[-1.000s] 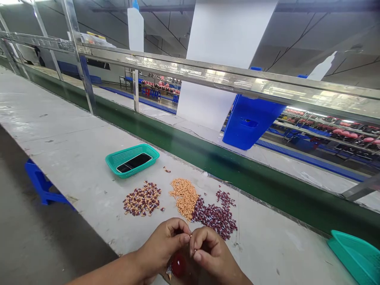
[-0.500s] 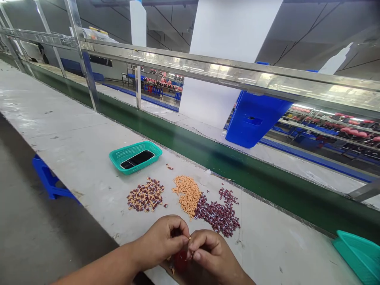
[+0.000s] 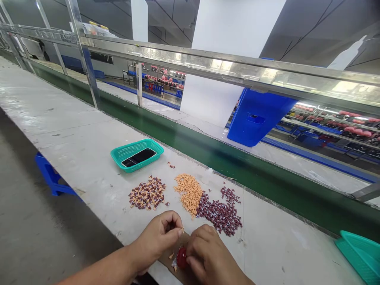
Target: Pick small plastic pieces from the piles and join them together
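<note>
Head view: left hand (image 3: 157,237) parted from right hand (image 3: 206,253).

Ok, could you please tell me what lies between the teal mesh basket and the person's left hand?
The head view shows a loose pile of small purple-and-tan pieces between the teal mesh basket and the left hand.

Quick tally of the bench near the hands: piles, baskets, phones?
Piles: 3 (mixed pile, orange pile, dark purple pile)
Teal baskets: 2 (mesh basket, right-edge basket)
Phones: 1 (black phone, in the mesh basket)
Total: 6
</note>
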Available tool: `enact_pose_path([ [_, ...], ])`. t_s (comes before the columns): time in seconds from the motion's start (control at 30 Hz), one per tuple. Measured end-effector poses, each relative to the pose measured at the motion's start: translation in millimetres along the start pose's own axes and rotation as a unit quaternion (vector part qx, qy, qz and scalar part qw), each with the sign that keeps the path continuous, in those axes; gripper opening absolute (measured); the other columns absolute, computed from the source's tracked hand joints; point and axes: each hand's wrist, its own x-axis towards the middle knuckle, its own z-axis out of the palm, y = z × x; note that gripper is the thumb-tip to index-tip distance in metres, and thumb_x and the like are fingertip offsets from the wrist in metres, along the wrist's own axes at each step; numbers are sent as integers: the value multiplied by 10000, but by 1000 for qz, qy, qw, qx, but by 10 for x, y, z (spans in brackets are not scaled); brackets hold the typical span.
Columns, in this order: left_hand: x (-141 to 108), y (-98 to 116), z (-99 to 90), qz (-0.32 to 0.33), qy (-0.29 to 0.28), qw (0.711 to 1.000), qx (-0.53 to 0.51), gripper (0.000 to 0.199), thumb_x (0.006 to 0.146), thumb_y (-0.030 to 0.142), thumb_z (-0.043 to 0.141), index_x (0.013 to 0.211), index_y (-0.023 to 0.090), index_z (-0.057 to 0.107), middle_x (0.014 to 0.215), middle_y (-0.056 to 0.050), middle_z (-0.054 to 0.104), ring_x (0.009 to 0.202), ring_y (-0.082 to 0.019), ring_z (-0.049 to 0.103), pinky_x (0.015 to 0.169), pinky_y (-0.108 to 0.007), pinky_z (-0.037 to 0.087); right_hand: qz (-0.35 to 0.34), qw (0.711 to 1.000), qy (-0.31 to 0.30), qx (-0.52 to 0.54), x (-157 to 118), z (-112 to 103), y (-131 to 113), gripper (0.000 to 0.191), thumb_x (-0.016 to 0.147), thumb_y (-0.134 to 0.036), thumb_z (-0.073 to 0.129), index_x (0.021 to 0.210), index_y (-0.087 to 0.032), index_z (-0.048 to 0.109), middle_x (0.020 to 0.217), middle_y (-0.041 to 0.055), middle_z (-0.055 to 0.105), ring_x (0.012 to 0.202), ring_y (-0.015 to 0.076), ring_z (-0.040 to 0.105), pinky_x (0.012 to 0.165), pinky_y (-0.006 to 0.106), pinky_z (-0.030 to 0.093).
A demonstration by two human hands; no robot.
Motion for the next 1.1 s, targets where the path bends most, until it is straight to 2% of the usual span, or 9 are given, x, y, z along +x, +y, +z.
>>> enact_pose_path([
  [0.17, -29, -79, 103, -36, -54, 996, -62, 239, 696, 360, 632, 721, 180, 477, 593, 60, 471, 539, -96, 402, 524, -231, 302, -18, 984, 139, 113, -4, -79, -5, 135, 744, -83, 546, 740, -217, 548, 736, -13, 574, 722, 141, 540, 683, 262, 414],
  [0.27, -42, -100, 146, -55, -71, 992, -88, 273, 683, 373, 664, 723, 176, 478, 601, 43, 522, 551, -102, 457, 531, -229, 318, -6, 972, 181, 149, 4, -82, -17, 122, 770, -111, 535, 740, -229, 550, 730, -22, 554, 703, 132, 541, 648, 241, 420],
  [0.53, -34, -116, 182, -74, -83, 986, -124, 324, 681, 405, 700, 739, 171, 484, 587, 39, 562, 545, -100, 498, 549, -235, 355, 0, 964, 214, 159, 27, -53, -31, 135, 755, -103, 555, 725, -234, 556, 703, -37, 557, 677, 119, 540, 632, 209, 419],
  [1.1, -50, -113, 220, -41, -64, 982, -175, 309, 715, 410, 708, 762, 170, 519, 666, 20, 596, 622, -101, 518, 593, -226, 381, 24, 957, 207, 204, 27, -3, -12, 100, 747, -131, 564, 702, -220, 574, 689, -25, 556, 656, 126, 548, 612, 216, 423],
])
